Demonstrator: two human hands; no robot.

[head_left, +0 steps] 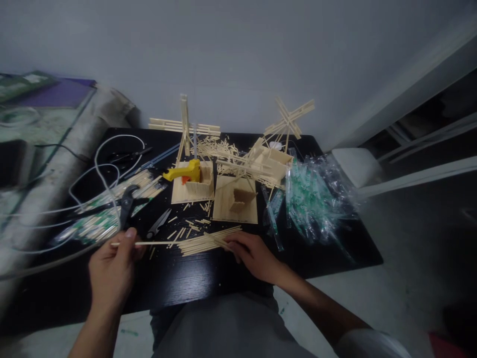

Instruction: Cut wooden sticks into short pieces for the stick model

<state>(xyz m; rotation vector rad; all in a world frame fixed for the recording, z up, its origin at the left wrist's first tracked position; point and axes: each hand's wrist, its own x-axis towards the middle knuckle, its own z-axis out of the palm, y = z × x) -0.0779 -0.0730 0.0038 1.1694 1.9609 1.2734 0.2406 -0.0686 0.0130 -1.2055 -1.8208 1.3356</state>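
Note:
Between the thumb and fingers of my left hand (114,266) is a thin wooden stick (156,243), held level and reaching right toward a row of sticks (199,242) on the black table. My right hand (255,253) is closed at the right end of that row, pinching another wooden stick (215,239) that slants over the others. Behind the row stand two wooden bases made of sticks, a left base (181,195) and a right base (223,211), each carrying a small stick box. A yellow glue gun (190,171) rests on the left base.
Pliers (127,204) and scissors (158,223) lie left, beside bagged sticks (97,223) and white cables (106,179). Stick windmill shapes, a left one (184,127) and a right one (288,119), stand at the back. Clear-green plastic wrappers (313,194) heap up on the right. Cut bits (182,232) are scattered about.

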